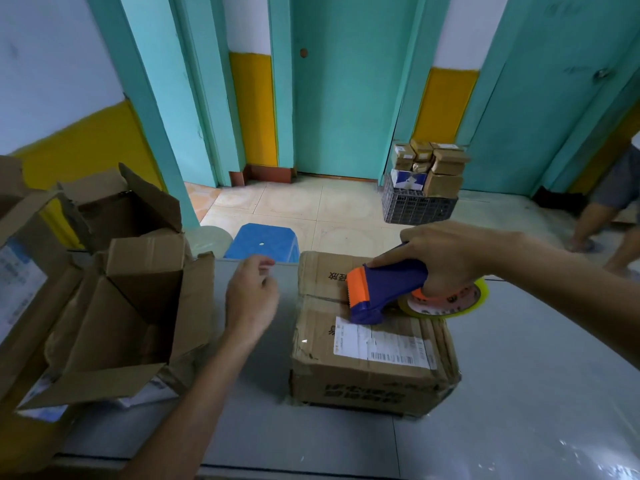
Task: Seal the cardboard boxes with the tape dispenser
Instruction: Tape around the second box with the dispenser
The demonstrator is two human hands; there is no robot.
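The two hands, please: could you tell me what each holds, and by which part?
The right hand grips the tape dispenser by its blue handle, its head on the box. The left hand holds nothing, fingers loosely curled.

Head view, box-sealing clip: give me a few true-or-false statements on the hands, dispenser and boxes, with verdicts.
1. The right hand holds the blue and orange tape dispenser. True.
2. The dispenser sits on an open box. False: it sits on the closed brown cardboard box bearing a white shipping label.
3. The left hand presses on the closed box. False: it is over the grey table, left of that box and apart from it.
4. The brown cardboard boxes at the left have raised flaps. True.
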